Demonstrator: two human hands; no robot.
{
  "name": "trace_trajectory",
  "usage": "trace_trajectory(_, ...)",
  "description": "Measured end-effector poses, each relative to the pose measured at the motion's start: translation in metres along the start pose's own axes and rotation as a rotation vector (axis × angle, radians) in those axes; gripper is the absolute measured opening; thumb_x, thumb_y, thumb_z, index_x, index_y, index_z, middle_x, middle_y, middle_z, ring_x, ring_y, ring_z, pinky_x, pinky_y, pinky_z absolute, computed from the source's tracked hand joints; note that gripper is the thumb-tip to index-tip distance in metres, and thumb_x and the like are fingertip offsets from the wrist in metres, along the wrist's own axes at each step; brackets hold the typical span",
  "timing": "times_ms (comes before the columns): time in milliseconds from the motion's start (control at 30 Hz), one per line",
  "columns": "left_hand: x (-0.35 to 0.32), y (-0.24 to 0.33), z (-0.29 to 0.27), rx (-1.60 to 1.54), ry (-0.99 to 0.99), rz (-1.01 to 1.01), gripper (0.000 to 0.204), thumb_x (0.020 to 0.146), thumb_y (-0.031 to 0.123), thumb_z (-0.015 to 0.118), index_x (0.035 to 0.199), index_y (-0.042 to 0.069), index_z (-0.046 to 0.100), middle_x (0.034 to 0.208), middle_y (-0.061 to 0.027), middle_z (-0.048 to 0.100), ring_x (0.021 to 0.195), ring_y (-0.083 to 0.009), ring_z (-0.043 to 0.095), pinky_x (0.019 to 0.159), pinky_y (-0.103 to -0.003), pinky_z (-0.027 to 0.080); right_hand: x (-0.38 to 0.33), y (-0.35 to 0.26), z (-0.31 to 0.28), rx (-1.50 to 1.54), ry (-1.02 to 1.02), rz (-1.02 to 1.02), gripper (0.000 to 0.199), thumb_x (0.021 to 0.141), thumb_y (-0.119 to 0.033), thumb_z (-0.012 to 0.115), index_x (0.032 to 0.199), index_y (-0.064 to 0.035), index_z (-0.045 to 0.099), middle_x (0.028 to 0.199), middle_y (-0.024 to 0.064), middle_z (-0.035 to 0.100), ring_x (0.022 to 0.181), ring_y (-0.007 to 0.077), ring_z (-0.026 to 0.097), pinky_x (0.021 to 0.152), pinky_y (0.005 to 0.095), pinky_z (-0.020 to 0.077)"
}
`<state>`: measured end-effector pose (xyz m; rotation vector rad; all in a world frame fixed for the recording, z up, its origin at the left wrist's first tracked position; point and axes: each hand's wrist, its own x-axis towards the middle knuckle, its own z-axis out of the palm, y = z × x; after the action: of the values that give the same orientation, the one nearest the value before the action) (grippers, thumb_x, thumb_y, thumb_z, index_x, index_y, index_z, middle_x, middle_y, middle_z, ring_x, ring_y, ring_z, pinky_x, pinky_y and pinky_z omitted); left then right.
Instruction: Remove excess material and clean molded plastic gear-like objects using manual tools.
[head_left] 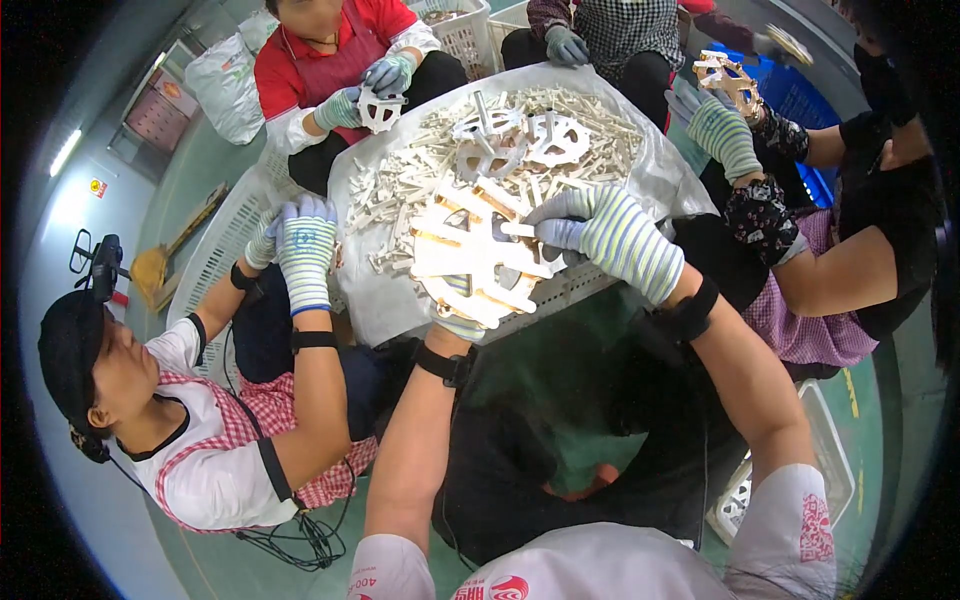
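My left hand [460, 325], in a striped glove, holds a bright, pale wheel-shaped frame [465, 265] from below. Most of its fingers are hidden behind the frame. Several short bars stand out around the frame's rim, and openings show between its spokes. My right hand [612, 238], gloved the same way, pinches a small pale bar [517, 229] between thumb and fingers. That bar's tip is at the right side of the frame; whether they touch I cannot tell. Beyond both hands lies a heap of loose pale bars [390, 205] on a white plastic sheet [362, 308].
Slotted discs [558, 142] lie on the heap. Several co-workers sit around it: one on the left [215, 440], one on the right holding a similar frame [728, 82], others across. White crates [820, 440] and a blue crate [790, 95] stand nearby.
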<state>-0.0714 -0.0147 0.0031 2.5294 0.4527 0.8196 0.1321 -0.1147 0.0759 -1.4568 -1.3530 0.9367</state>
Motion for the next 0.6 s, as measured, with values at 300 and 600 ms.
trace_trajectory(300,-0.015,-0.005,0.013,0.402,0.249,0.163,0.06,0.096,0.032,0.065,0.152,0.016,0.047,0.152,-0.0092,0.051,0.135,-0.0293,0.053,0.109,-0.048,0.046,-0.004,0.007,-0.003,0.136,-0.004,-0.076,0.038,0.1,-0.017,0.063,0.134,-0.0026,0.064,0.108,0.0066,0.074,0.097,0.0147,0.067,0.089,0.029,0.0542)
trace_trajectory(600,0.004,0.023,0.024,0.415,0.42,0.474,0.062,0.094,0.039,0.066,0.147,0.012,0.05,0.141,-0.0154,0.057,0.13,-0.035,0.056,0.111,-0.052,0.042,-0.05,-0.025,0.0,-0.435,0.027,-0.287,0.022,0.09,-0.017,0.072,0.108,-0.0051,0.074,0.089,0.0204,0.072,0.079,0.0281,0.071,0.075,0.0389,0.055)
